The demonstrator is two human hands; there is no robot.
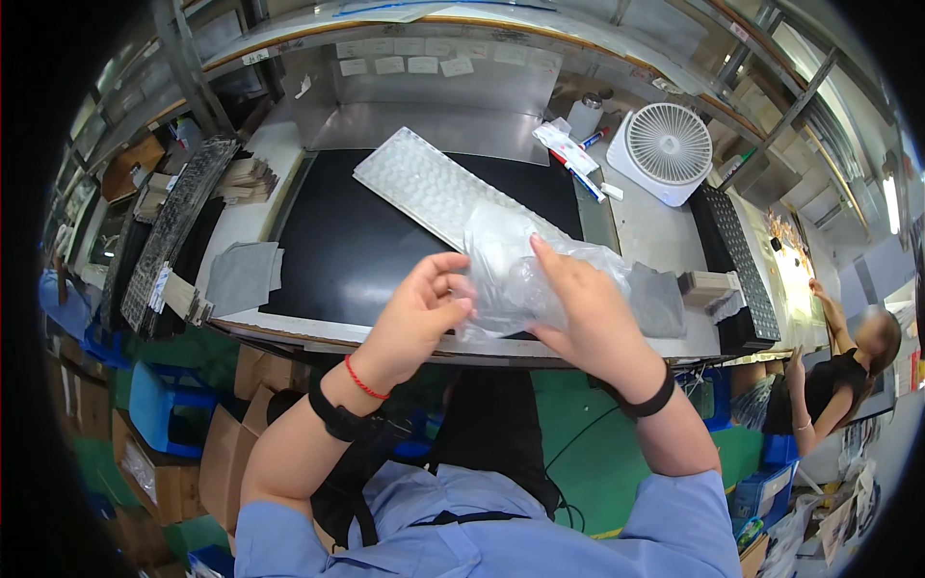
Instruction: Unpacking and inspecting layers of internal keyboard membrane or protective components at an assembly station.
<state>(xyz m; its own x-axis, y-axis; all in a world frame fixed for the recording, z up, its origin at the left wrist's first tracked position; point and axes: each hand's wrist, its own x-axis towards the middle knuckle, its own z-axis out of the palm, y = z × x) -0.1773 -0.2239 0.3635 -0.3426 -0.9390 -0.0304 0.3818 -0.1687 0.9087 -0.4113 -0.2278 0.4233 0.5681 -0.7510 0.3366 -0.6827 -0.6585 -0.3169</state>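
Note:
A clear, crumpled plastic bag is between my hands at the front edge of the workbench. My left hand is closed, its curled fingers and thumb pinching the bag's left side. My right hand grips the bag's right part from above, the thumb lower and the fingers partly hidden in the film. Just beyond lies a long white panel with rows of small raised pads, like a keyboard, slanting across a black mat. The bag covers its near right end; I cannot tell whether that end is inside.
At the back right stand a white fan, a bottle and some markers. Grey cloths lie at both sides. Dark long strips and stacked pieces line the left. Another person works at the far right. Cardboard boxes stand below.

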